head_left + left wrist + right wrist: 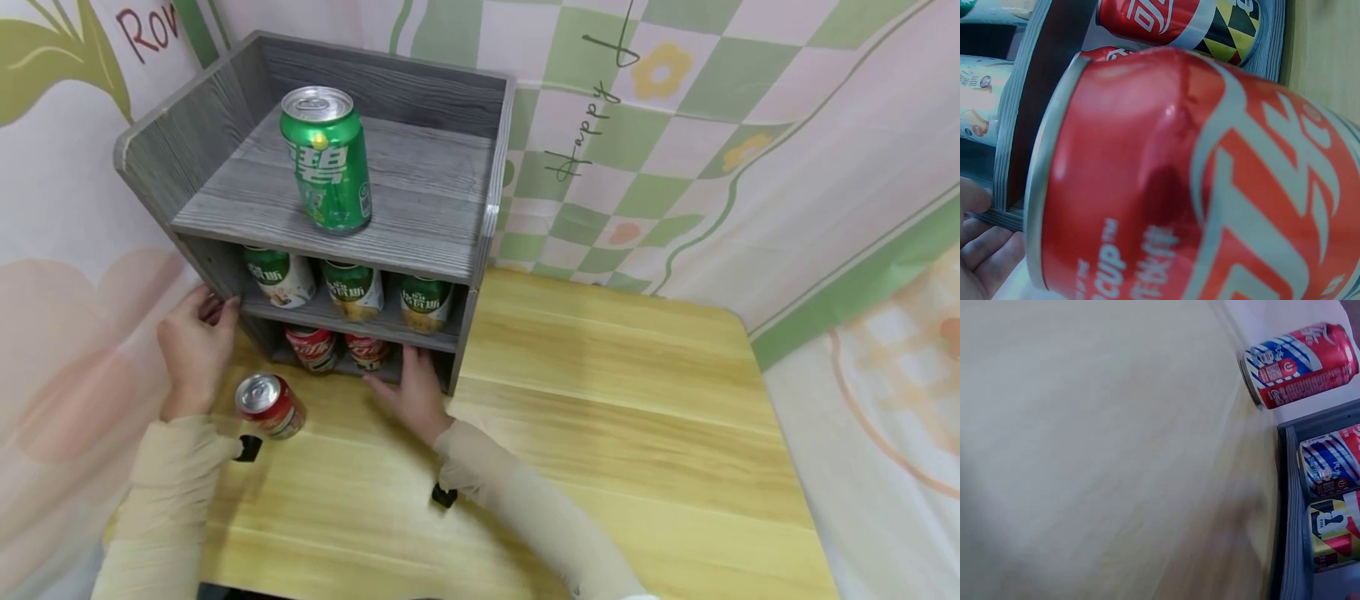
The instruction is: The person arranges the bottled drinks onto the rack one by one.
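A grey wooden shelf (483, 242) stands on the table. My left hand (197, 346) grips its left side panel near the middle board, with thumb and fingers round the edge in the left wrist view. My right hand (414, 392) is at the front of the lower compartment, fingers straight and reaching in, thumb spread; its fingertips are hidden. Two red cola cans (311, 348) are in that compartment, left of this hand. Another red cola can (279, 410) stands on the table beside my left wrist, large in the left wrist view.
A green soda can (333, 179) stands on the shelf's top board. Three green-and-white cans (352, 292) line the middle compartment. The wooden table (615, 417) extends to the right. Patterned cloth (600, 125) hangs behind and at both sides.
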{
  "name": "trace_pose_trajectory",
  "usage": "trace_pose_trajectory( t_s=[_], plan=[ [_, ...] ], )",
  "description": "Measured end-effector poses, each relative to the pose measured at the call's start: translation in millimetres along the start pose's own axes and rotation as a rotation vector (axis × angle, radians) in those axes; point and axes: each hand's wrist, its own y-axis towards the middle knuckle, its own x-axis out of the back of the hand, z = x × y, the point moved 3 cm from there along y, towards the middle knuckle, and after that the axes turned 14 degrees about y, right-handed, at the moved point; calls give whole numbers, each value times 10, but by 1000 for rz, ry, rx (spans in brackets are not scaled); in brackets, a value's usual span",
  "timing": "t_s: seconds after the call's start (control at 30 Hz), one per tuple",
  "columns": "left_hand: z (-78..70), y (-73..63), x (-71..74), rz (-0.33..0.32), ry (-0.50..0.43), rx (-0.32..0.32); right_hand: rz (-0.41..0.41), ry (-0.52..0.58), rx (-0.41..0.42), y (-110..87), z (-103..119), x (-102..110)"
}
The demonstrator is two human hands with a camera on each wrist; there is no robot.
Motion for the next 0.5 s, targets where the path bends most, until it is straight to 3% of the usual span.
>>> trace_pose_trajectory(
  t_s=[0.2,0.33,0.5],
  plan=[
    [-8,19,1,-2,-5,-4,48,62,47,-143,77,188],
    [-12,3,13,-2,-5,-6,61,114,175,-272,145,295],
    [-9,-12,12,2,-12,-8,-21,164,329,-444,159,479]
  ],
)
